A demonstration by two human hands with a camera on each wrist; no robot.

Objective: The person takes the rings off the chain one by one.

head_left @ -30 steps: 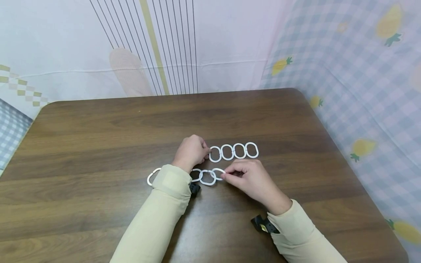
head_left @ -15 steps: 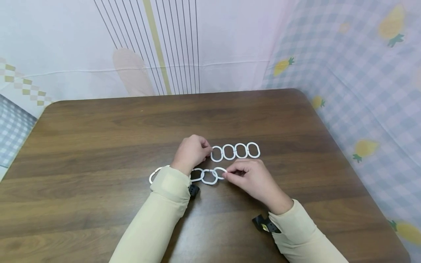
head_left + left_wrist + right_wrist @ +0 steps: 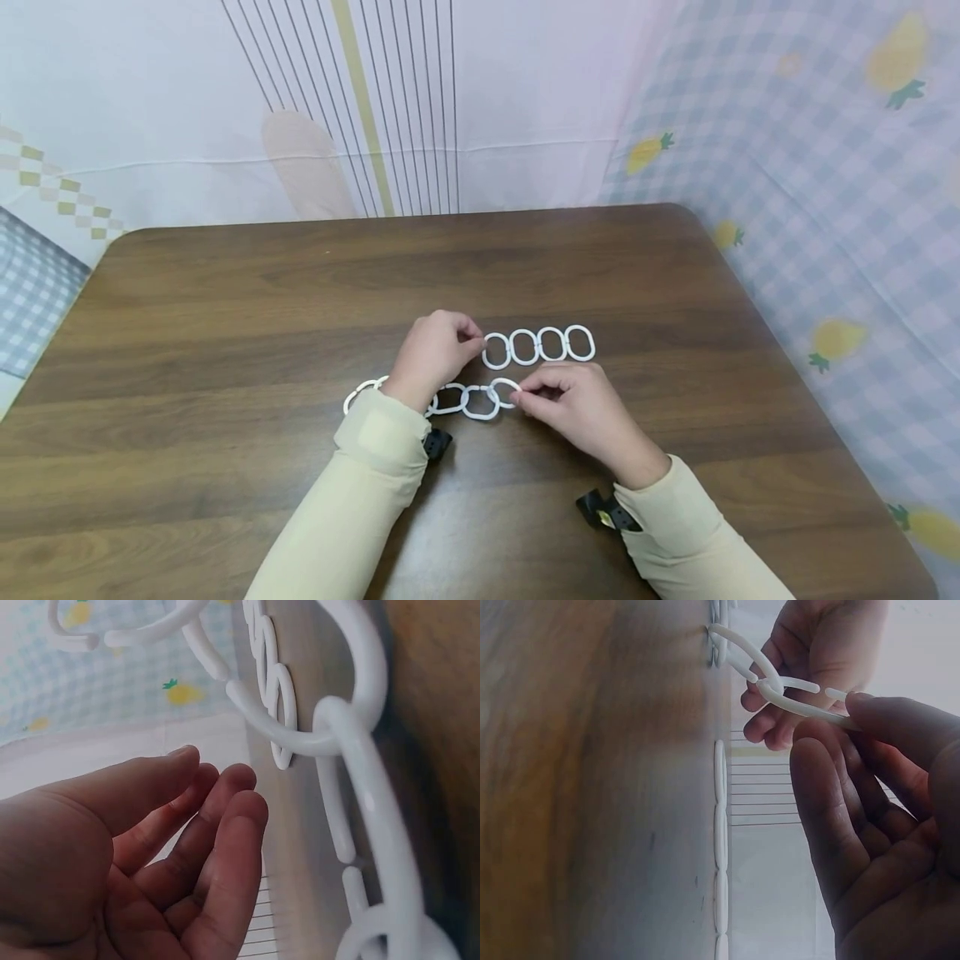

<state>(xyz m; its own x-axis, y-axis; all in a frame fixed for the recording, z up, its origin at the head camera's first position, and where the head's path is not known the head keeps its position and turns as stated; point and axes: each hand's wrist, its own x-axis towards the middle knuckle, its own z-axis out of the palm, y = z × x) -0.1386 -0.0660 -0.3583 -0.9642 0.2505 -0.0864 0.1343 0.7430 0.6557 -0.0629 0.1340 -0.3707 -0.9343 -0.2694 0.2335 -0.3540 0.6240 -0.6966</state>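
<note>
Several white oval split rings are linked into a chain [image 3: 480, 417] lying across the middle of the table. My right hand [image 3: 577, 408] pinches the split ring [image 3: 802, 709] at the chain's right end between thumb and fingertips, and this ring is raised in the right wrist view. My left hand [image 3: 438, 350] reaches over the chain, its forearm hiding part of it. Its fingertips are right at the leftmost ring [image 3: 497, 336] of a row of loose rings. In the left wrist view the left hand's fingers [image 3: 240, 832] are loosely bent with nothing between them.
More loose rings [image 3: 552, 329] continue the row to the right, side by side on the brown wooden table [image 3: 225, 317]. A patterned cloth [image 3: 525, 100] hangs behind the table and along its right side.
My left wrist has drawn back slightly to the left, showing a little more of the chain. The right hand keeps its pinch on the end ring. The head view has shifted slightly.
</note>
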